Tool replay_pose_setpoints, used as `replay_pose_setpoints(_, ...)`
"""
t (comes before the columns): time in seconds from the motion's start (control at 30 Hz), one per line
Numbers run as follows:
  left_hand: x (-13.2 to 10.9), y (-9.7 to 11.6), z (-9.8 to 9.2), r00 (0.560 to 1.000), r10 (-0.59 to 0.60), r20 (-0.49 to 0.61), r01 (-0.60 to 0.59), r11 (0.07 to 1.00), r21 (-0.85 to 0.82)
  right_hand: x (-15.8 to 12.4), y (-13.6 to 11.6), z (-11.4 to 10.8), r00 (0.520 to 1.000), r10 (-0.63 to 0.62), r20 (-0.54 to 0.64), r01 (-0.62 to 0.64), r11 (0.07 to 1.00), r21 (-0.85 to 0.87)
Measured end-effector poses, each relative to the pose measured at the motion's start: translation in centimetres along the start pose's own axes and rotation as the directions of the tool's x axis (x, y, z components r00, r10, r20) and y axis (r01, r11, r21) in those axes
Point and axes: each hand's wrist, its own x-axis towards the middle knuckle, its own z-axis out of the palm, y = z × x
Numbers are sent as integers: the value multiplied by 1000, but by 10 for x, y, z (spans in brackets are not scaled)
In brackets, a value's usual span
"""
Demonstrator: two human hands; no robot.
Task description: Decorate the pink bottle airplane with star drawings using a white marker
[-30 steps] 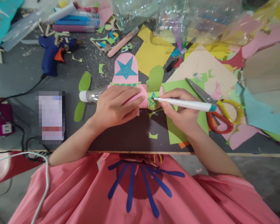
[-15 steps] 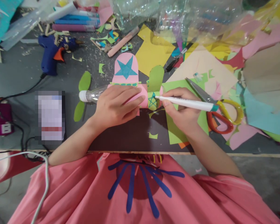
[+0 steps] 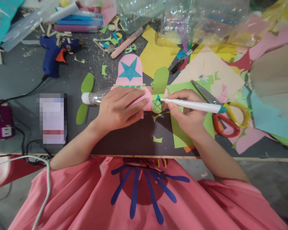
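A clear plastic bottle [image 3: 96, 98], made up as a paper aeroplane, lies on its side with its white cap to the left. Pink paper wraps its body, and a pink wing [image 3: 120, 67] with a teal star sticks out behind. Green propeller blades [image 3: 87, 82] sit at the cap. My left hand [image 3: 121, 107] is wrapped over the bottle's middle, holding it down. In my right hand [image 3: 187, 110] is a white felt-tip marker [image 3: 194, 105] with a teal end. Its tip touches the green paper band [image 3: 156, 108], where a teal star outline shows. A green fin [image 3: 160, 80] rises behind the band.
Scissors [image 3: 232, 119] with red and yellow handles lie right of my right hand on paper scraps. A blue glue gun [image 3: 50, 59] and a phone [image 3: 52, 119] with a blurred screen are at left. Plastic bottles [image 3: 182, 19] and markers [image 3: 76, 22] line the back.
The marker has shifted very slightly to the right at the star on the green band. My left hand and the bottle stay as they were.
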Motion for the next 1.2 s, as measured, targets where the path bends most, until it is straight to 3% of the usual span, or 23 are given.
replay_pose_setpoints(0.1, -3, 0, 1, 998, -41, 57, 41, 999, 9, 2, -2, 0, 1000, -14, -3, 14, 1000, -24)
replay_pose_setpoints(0.23, -6, 0, 3, 995, -93, 32, 96, 991, -97, 2, -2, 1, 1000, -5, -21, 5, 1000, -2)
replay_pose_setpoints(0.43, -1, 0, 0, 1000, -14, -19, 13, 999, -35, -2, 2, 0, 999, 36, -24, -37, 998, -54)
replay_pose_setpoints(0.53, 1, 0, -1, 1000, -19, 14, 19, 1000, 2, -3, 1, 0, 997, 44, -65, -48, 997, -65)
replay_pose_setpoints(0.8, -2, 0, 2, 1000, -15, -17, 14, 999, -39, 1, -9, 2, 993, -99, 57, 103, 992, -79)
replay_pose_setpoints(0.93, -6, 1, 3, 997, -62, 41, 64, 997, -43, 1, -7, 2, 988, -131, 76, 141, 979, -148)
replay_pose_setpoints(1.2, -7, 0, 4, 996, -83, 31, 86, 991, -100, 0, -6, 4, 984, -162, 70, 169, 980, -109)
